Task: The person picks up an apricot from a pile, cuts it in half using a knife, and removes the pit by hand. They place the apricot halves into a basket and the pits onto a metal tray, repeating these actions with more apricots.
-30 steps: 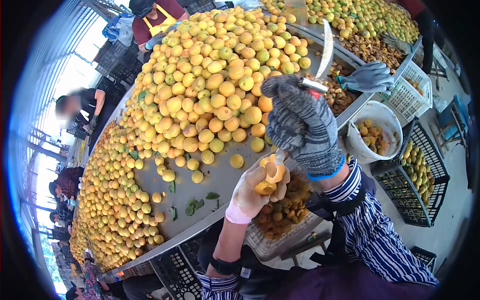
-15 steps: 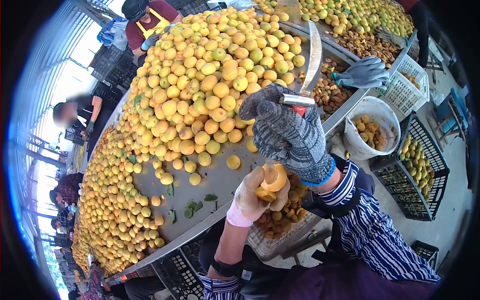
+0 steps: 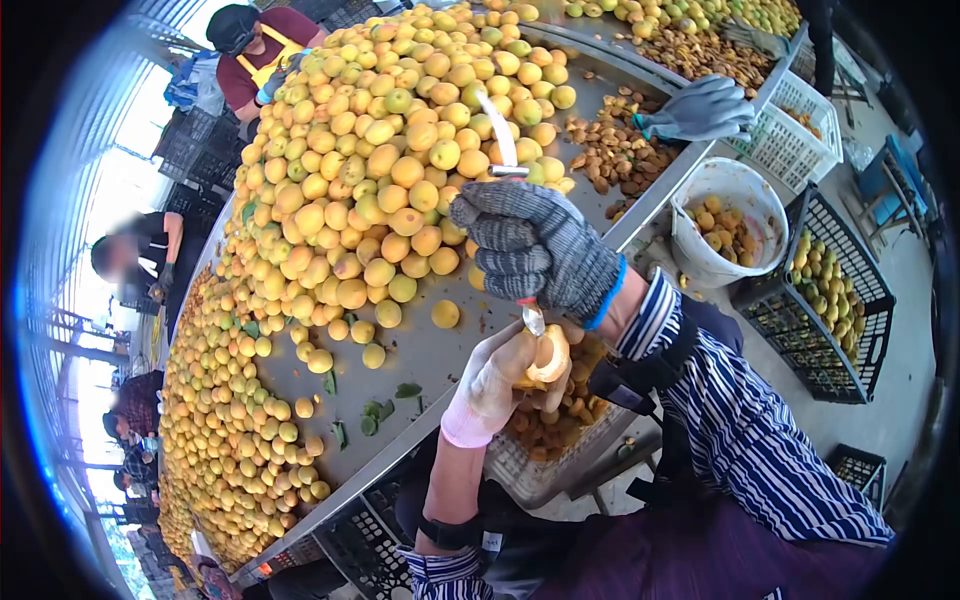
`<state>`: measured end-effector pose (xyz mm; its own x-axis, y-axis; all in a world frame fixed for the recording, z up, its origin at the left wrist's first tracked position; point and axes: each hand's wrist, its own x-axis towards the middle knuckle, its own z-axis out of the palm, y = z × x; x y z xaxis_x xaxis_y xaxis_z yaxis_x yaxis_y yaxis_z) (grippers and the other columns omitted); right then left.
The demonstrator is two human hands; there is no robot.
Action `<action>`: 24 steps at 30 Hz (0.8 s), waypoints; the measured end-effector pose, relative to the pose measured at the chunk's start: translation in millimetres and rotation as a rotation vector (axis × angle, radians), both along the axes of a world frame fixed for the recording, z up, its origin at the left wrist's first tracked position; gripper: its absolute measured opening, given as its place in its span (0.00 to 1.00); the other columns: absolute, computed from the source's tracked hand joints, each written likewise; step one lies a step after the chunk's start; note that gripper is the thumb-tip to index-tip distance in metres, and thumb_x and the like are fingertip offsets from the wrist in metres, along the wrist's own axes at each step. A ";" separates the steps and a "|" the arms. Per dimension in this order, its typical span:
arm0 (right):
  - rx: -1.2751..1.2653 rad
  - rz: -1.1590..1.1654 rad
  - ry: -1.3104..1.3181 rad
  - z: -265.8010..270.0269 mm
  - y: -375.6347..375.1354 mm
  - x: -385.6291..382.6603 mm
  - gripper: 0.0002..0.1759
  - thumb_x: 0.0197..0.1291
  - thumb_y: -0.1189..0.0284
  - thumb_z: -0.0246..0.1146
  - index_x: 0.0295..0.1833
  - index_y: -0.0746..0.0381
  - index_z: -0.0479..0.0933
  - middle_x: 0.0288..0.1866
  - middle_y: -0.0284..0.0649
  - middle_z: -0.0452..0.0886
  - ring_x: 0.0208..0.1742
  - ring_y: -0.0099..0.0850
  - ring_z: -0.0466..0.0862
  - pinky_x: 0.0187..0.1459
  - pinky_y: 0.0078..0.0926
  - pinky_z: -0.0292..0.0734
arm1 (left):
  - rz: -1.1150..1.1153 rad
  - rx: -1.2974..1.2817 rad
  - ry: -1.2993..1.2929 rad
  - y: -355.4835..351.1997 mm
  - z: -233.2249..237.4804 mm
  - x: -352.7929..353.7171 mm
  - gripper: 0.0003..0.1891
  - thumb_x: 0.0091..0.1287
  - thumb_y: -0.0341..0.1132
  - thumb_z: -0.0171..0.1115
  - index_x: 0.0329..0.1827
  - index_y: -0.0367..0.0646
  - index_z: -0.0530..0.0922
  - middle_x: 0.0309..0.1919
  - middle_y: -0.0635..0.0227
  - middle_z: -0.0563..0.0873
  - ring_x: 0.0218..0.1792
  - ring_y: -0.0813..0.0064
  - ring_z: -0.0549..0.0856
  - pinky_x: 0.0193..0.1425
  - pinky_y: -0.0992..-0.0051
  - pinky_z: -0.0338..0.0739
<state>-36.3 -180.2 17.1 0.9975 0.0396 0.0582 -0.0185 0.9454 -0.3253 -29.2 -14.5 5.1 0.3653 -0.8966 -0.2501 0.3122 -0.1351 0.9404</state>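
Note:
My right hand (image 3: 545, 245), in a grey knitted glove, is closed around a knife (image 3: 499, 130) whose curved blade points up and away. Below the fist, a bit of red handle and a metal end show, touching a cut apricot (image 3: 551, 354) or just in front of it. That apricot is opened, with pale orange flesh facing up. My left hand (image 3: 492, 385), in a whitish glove with a pink cuff, wraps its fingers around the fruit. Under both hands stands a white crate (image 3: 525, 480) with apricot pieces in it.
A big heap of apricots (image 3: 390, 150) covers much of the metal table (image 3: 400, 340). Pits (image 3: 620, 140) and a grey glove (image 3: 700, 108) lie at the right. Beyond the edge stand a white bucket (image 3: 690, 235) and a black crate (image 3: 870, 290). Co-workers (image 3: 265, 60) stand across the table.
My right hand has turned and moved slightly left, bringing the blade lower and farther left. The metal end below the fist now shows at the apricot. The whole view has shifted a little.

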 end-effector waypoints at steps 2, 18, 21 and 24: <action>0.093 0.078 -0.004 -13.7 -0.9 5.8 0.10 0.65 0.68 0.58 0.40 0.65 0.75 0.14 0.20 0.61 0.10 0.13 0.59 0.10 0.13 0.54 | 0.004 0.003 -0.008 -1.2 -3.5 -1.8 0.40 0.61 0.67 0.51 0.50 0.29 0.75 0.20 0.67 0.78 0.19 0.79 0.74 0.23 0.81 0.65; -0.016 -0.234 0.015 -21.8 -30.6 0.3 0.09 0.64 0.65 0.61 0.40 0.60 0.76 0.13 0.20 0.61 0.10 0.15 0.59 0.13 0.15 0.56 | 0.047 -0.142 -0.010 -1.2 -21.5 10.6 0.35 0.64 0.61 0.56 0.57 0.33 0.71 0.31 0.65 0.80 0.29 0.79 0.78 0.32 0.80 0.70; -0.775 -0.406 0.176 -12.3 -47.0 -7.6 0.13 0.62 0.61 0.64 0.39 0.60 0.77 0.14 0.21 0.65 0.09 0.13 0.60 0.11 0.14 0.55 | 0.314 -0.087 -0.160 -8.8 -13.5 8.8 0.38 0.66 0.65 0.49 0.55 0.32 0.70 0.26 0.65 0.77 0.25 0.76 0.75 0.29 0.78 0.66; -1.443 -0.294 0.293 -14.8 -25.2 -12.5 0.17 0.56 0.58 0.69 0.39 0.61 0.79 0.24 0.29 0.78 0.25 0.16 0.73 0.27 0.17 0.71 | 0.360 -0.064 -0.283 -4.4 -17.6 19.9 0.33 0.69 0.60 0.49 0.53 0.32 0.72 0.30 0.66 0.79 0.27 0.77 0.78 0.31 0.79 0.69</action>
<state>-48.8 -205.3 2.3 0.9489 -0.3110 -0.0528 -0.1178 -0.1942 -0.9739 -9.3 -19.0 -12.6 0.7024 -0.7104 -0.0440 0.0584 -0.0041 0.9983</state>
